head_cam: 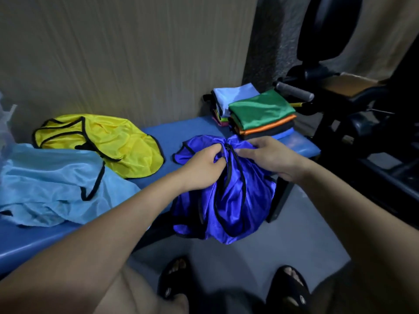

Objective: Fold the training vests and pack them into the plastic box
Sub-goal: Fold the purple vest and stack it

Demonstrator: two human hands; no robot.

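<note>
We see the blue counter (176, 132), its near-left end cut off. On it lie a light-blue vest (45, 184), a yellow vest (108, 141) and folded stacks (260, 114). Our left hand (201, 168) and right hand (272, 155) grip the bunched royal-blue vest (229, 200), fingers partly buried in cloth.

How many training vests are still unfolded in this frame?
3. A yellow vest lies spread on the bench, a light blue vest at the near left, and a dark blue vest in both hands. More may lie out of view.
</note>
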